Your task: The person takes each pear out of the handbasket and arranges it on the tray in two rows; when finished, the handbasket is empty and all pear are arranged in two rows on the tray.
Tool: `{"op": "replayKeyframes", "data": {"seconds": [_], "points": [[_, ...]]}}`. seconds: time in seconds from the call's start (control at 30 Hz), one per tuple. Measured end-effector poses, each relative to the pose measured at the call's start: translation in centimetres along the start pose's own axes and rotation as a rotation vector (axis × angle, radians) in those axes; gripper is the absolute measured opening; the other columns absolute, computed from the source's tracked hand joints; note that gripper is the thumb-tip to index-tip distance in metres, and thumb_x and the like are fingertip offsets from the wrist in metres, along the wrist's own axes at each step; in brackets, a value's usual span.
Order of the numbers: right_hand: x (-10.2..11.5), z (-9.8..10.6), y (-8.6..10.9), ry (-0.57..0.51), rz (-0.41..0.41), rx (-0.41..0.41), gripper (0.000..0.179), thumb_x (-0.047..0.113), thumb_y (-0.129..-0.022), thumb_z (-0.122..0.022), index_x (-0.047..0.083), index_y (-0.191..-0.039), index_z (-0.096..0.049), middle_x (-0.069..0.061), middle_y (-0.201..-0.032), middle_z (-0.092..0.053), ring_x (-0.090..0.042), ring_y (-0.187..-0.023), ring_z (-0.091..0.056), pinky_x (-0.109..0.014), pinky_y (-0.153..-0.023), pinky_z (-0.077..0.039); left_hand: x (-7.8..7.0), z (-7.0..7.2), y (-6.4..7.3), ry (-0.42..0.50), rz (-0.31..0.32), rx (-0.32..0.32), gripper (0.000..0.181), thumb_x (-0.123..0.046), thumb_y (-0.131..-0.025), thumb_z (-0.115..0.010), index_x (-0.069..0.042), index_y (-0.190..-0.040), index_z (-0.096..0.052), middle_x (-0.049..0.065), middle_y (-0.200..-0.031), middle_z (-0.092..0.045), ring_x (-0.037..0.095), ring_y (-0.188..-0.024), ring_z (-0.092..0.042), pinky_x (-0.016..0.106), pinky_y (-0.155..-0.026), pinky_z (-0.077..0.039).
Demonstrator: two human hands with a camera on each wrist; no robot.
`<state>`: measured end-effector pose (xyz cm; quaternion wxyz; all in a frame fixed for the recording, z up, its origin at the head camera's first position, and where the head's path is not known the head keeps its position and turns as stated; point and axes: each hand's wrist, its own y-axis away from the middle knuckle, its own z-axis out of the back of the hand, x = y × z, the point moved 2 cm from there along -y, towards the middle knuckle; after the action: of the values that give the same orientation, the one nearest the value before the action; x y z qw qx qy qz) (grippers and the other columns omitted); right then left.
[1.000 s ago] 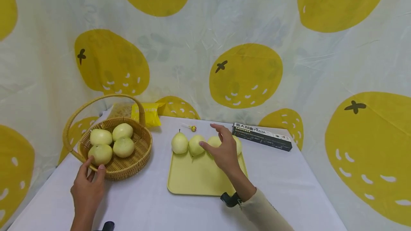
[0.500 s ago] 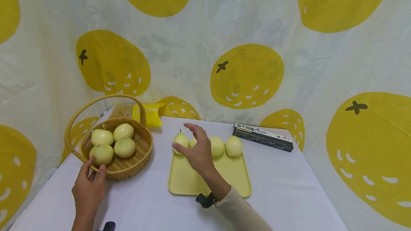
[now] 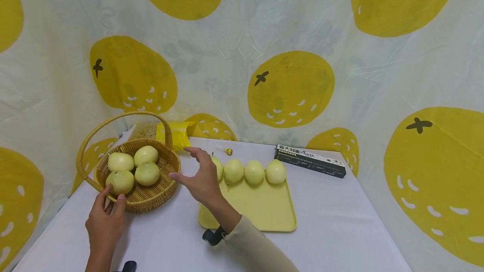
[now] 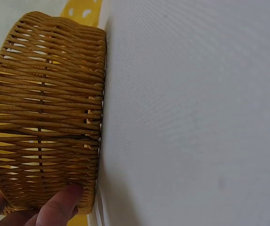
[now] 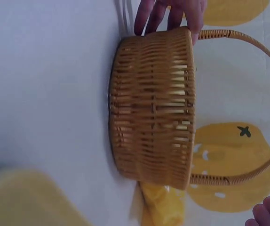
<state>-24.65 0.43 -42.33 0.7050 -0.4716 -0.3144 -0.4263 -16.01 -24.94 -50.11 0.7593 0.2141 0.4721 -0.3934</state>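
Observation:
A wicker basket (image 3: 153,198) with an arched handle stands at the left of the table, several pale green pears (image 3: 122,182) inside it. My left hand (image 3: 105,221) grips its near left rim; in the left wrist view the thumb (image 4: 62,205) lies on the woven outer wall. One fingertip of that hand is beside the nearest pear. Just right of the basket my right hand (image 3: 202,179) hovers, thumb and fingers spread apart and holding nothing. Behind it, a row of pears (image 3: 254,172) lies along the far edge of a yellow tray (image 3: 261,211), the leftmost partly hidden.
A black pasta box (image 3: 310,161) lies at the back right. A lollipop (image 3: 228,151) rests behind the tray, and a yellow packet (image 3: 177,135) sits behind the basket. A fruit-print curtain (image 3: 223,74) hangs at the table's back.
My right hand has moved left from above the pears on the tray to beside the basket, uncovering the right-hand pears. The left hand stays on the basket rim.

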Motion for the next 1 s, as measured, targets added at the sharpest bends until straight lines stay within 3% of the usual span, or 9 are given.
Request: {"op": "replayKeyframes", "data": {"seconds": [0.47, 0.8, 1.0], "points": [[0.6, -5.6, -1.3, 0.005, 0.025, 0.073, 0.075, 0.037, -0.082, -0.094, 0.03, -0.147, -0.059, 0.013, -0.147, -0.06, -0.009, -0.137, -0.057, -0.031, -0.118, -0.052, 0.0, 0.0, 0.0, -0.004, 0.0, -0.006, 0.065, -0.041, -0.11, -0.05, -0.016, -0.168, -0.034, 0.014, -0.173, -0.031, 0.05, -0.147, -0.047, 0.061, -0.116, -0.044], [1.1, -8.7, -1.9, 0.089, 0.076, 0.079, 0.076, 0.037, -0.079, -0.096, 0.029, -0.145, -0.06, 0.006, -0.139, -0.066, -0.009, -0.125, -0.061, -0.018, -0.106, -0.052, -0.1, 0.0, 0.0, -0.013, -0.007, -0.015, 0.064, -0.039, -0.11, -0.05, -0.016, -0.167, -0.035, 0.016, -0.173, -0.032, 0.051, -0.146, -0.048, 0.063, -0.115, -0.045], [1.1, -10.4, -2.5, 0.101, 0.055, 0.091, 0.073, 0.037, -0.08, -0.095, 0.029, -0.145, -0.061, 0.002, -0.138, -0.067, -0.01, -0.125, -0.062, -0.017, -0.102, -0.052, -0.1, -0.1, 0.0, -0.017, 0.011, -0.007, 0.064, -0.04, -0.11, -0.05, -0.018, -0.168, -0.034, 0.017, -0.173, -0.03, 0.052, -0.145, -0.049, 0.063, -0.115, -0.046]]}}
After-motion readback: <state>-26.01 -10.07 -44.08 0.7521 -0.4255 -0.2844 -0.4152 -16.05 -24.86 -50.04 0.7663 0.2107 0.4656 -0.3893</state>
